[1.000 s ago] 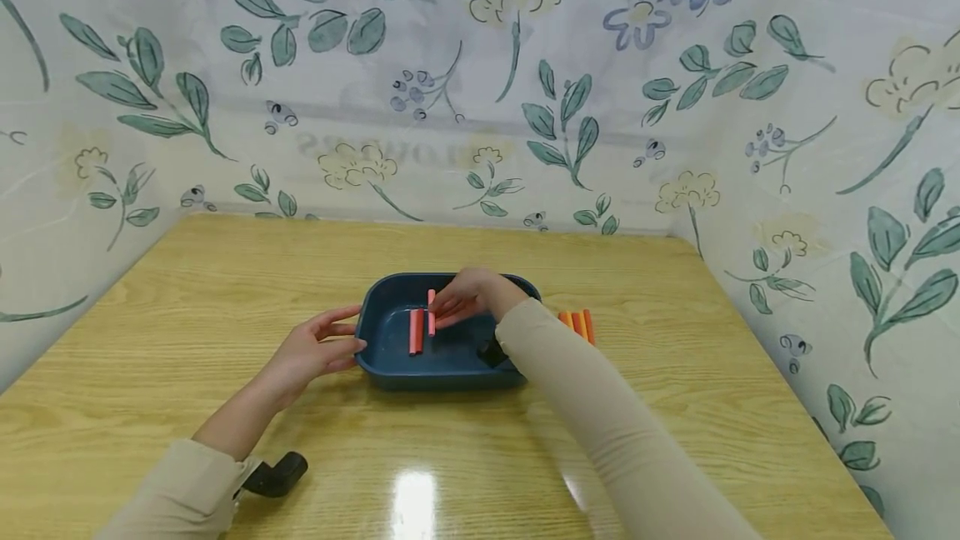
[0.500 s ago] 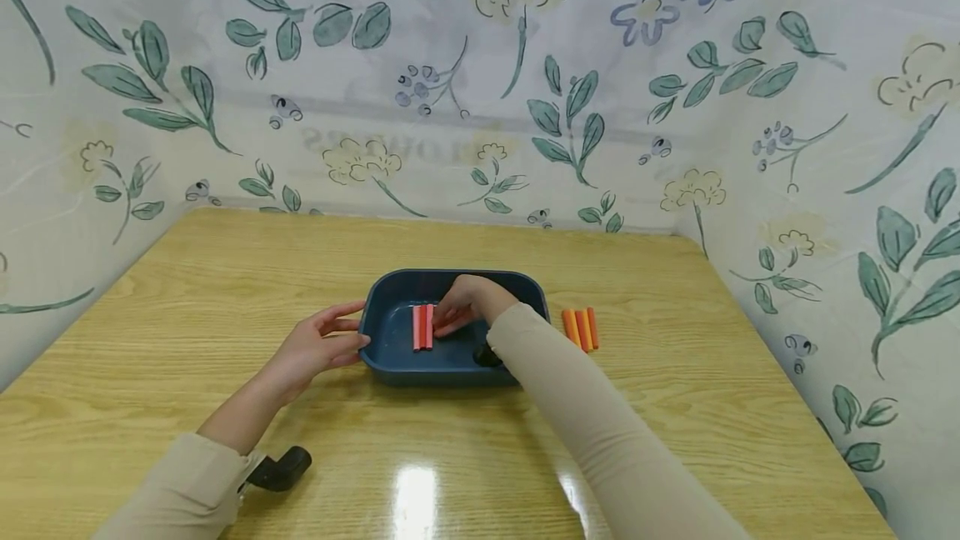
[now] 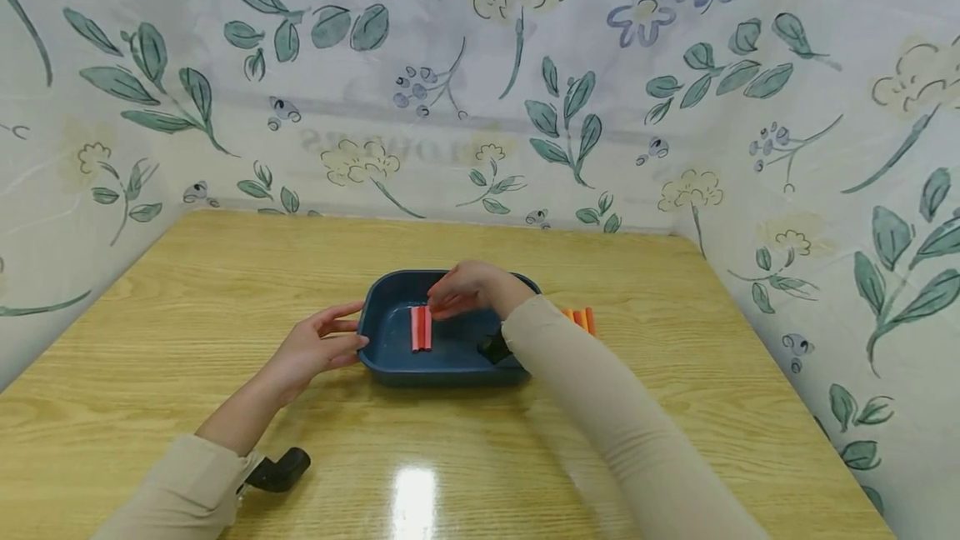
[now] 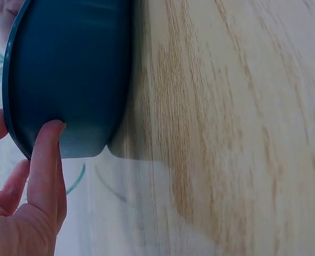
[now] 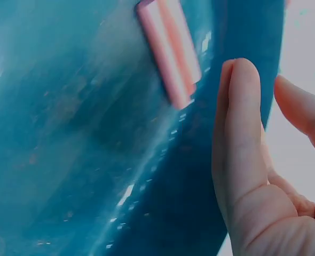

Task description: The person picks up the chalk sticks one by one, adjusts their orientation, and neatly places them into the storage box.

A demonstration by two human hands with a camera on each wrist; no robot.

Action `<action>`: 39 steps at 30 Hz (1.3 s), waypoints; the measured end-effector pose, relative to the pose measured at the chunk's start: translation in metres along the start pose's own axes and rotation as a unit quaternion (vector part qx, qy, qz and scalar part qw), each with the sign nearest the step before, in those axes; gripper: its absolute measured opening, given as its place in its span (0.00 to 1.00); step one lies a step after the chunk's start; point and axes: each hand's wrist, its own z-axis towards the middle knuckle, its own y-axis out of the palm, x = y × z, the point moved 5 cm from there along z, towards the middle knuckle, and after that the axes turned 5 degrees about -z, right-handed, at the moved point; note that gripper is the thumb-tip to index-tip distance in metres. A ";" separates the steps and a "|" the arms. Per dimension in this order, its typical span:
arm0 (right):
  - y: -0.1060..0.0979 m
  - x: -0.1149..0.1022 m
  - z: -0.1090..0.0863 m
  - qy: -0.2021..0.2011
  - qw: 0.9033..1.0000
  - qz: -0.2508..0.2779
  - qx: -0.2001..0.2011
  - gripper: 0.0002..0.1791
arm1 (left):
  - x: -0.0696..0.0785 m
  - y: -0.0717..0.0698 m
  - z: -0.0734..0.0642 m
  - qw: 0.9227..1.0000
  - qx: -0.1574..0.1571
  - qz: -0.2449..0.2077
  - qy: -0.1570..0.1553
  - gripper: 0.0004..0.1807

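Note:
A dark blue rectangular bin (image 3: 390, 371) stands on the table. Inside, toward its left half, pink and red sticks (image 3: 422, 329) lie side by side; they also show in the right wrist view as pink sticks (image 5: 169, 50). My right hand (image 3: 476, 286) hovers over the bin just right of the sticks, thumb and fingers apart, holding nothing. My left hand (image 3: 318, 348) touches the bin's left end with nearly straight fingers. In the left wrist view one digit of the left hand (image 4: 32, 192) rests on the outer wall and another meets the rim.
Orange and yellow sticks (image 3: 581, 320) lie on the table right of the bin, partly hidden by the right sleeve (image 3: 592, 390). Floral cloth (image 3: 480, 107) rises behind and beside the wooden table (image 3: 337, 473). A black wrist device (image 3: 279, 470) sits at the left cuff.
My right hand set a pink stick down beside the other two in the bin, let go, and has risen away from them. The left hand stays at the bin's left end.

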 end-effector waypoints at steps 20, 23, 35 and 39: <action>0.006 -0.007 -0.059 -0.126 0.992 0.008 -0.030 0.21 | 0.001 0.001 -0.001 1.000 -0.007 -0.010 0.008 0.36; 0.004 0.000 -0.068 -0.137 0.990 0.008 -0.024 0.20 | 0.001 0.002 -0.001 1.000 -0.006 -0.007 0.006 0.36; -0.003 0.038 -0.095 -0.168 0.985 0.033 0.010 0.18 | 0.001 0.000 -0.002 1.000 -0.003 -0.007 0.008 0.36; -0.010 0.052 -0.103 -0.177 0.983 0.050 0.027 0.20 | 0.000 0.001 -0.001 1.000 -0.006 -0.007 0.005 0.36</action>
